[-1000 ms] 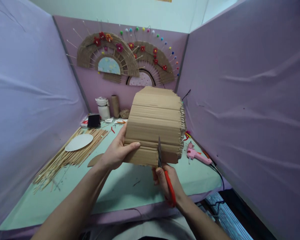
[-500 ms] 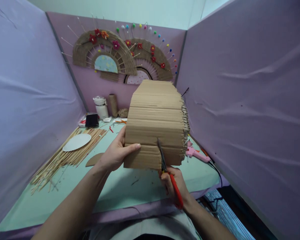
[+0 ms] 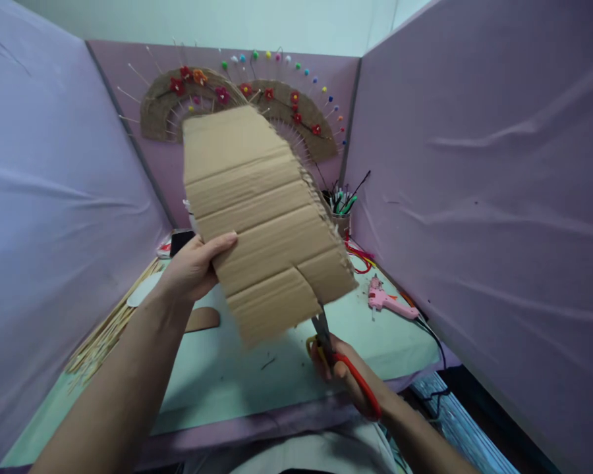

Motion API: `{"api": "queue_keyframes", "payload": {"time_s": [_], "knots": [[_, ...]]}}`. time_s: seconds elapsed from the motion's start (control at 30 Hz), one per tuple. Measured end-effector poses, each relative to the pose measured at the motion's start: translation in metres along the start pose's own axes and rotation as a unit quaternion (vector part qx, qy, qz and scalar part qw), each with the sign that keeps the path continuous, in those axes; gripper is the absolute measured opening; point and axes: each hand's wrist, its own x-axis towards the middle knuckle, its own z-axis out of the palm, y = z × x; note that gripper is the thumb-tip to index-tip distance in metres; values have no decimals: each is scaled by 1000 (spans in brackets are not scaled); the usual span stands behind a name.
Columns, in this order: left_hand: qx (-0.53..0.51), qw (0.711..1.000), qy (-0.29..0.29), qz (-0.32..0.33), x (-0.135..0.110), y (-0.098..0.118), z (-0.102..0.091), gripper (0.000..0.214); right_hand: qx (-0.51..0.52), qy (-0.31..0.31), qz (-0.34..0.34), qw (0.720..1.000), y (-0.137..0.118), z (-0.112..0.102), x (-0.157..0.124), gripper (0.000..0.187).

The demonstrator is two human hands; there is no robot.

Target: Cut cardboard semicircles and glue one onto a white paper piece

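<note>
Booth with mauve side walls; on the back panel (image 3: 158, 164), beyond both hands, hang two arched decorations (image 3: 321, 141) with flowers. Below, a pale green tabletop (image 3: 192, 401).

Left hand (image 3: 190, 263): forearm rising steeply from near the body, hand raised above the table. It grips the corrugated cardboard (image 3: 257, 217) by its left edge, thumb laid flat across the face, fingers hidden behind. The sheet is held up in the air, tilted, spreading up and to the right of that grip; ragged right edge. A slit (image 3: 306, 283) runs in from the lower edge, right of the thumb and below it.

Right hand (image 3: 343, 359): lower than the left, forearm coming in from the right, fingers closed round the handles of the scissors (image 3: 323, 332). Blades point up and away from that grip, tips near the slit's mouth; I cannot tell whether they touch the board.

Under the left wrist, a small brown rounded piece (image 3: 203, 320). Left of that forearm, thin sticks (image 3: 99, 336) with a white disc (image 3: 143, 289) on top. Beyond the right hand, to its right, a pink glue gun (image 3: 390, 303).
</note>
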Motion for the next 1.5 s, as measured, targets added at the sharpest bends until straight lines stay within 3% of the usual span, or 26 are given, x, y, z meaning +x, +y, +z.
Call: {"api": "queue_keyframes", "payload": {"time_s": [0.2, 0.33, 0.47, 0.7, 1.0, 1.5], "knots": [[-74, 991, 37, 104, 18, -3, 23, 30, 71, 61, 15, 996, 22, 15, -6, 70], [-124, 983, 63, 122, 29, -27, 45, 41, 99, 66, 55, 991, 32, 38, -5, 53], [-145, 978, 71, 133, 34, -55, 62, 43, 127, 48, 74, 988, 28, 56, 2, 53], [-186, 969, 104, 126, 27, -81, 83, 45, 102, 120, 71, 985, 27, 55, 32, 62], [-177, 963, 156, 128, 17, -102, 92, 40, 102, 172, 68, 978, 23, 43, 58, 62], [-186, 953, 201, 131, 9, -110, 91, 45, 126, 166, 73, 975, 37, 45, 65, 62]]}}
